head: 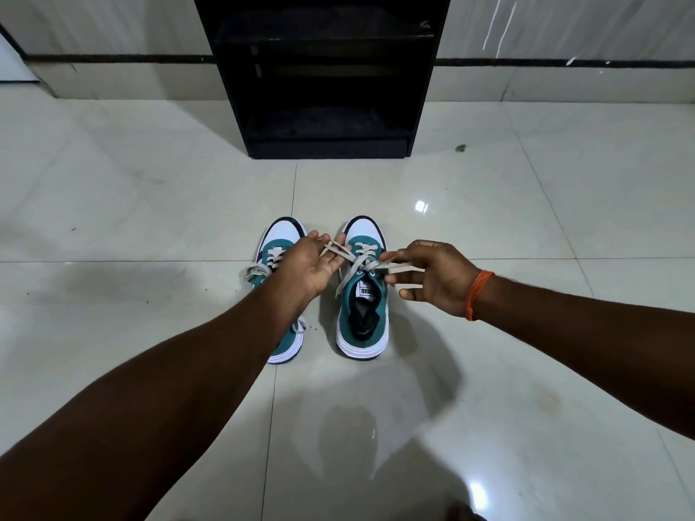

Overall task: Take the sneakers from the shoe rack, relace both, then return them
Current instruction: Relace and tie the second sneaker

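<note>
Two teal-and-white sneakers stand side by side on the floor, toes pointing away from me. My left forearm covers much of the left sneaker (281,235). The right sneaker (364,321) shows its tongue and dark inside. My left hand (310,263) is over the gap between the shoes, with one grey lace end (355,262) running across its fingers. My right hand (432,280), with an orange thread on the wrist, pinches the other lace end just right of the right sneaker's top eyelets. Both lace ends come from the right sneaker.
A black shoe rack (323,75) with open shelves stands against the wall straight ahead, beyond the shoes. Glossy white floor tiles (150,204) spread all around. A small dark speck (460,148) lies on the floor right of the rack.
</note>
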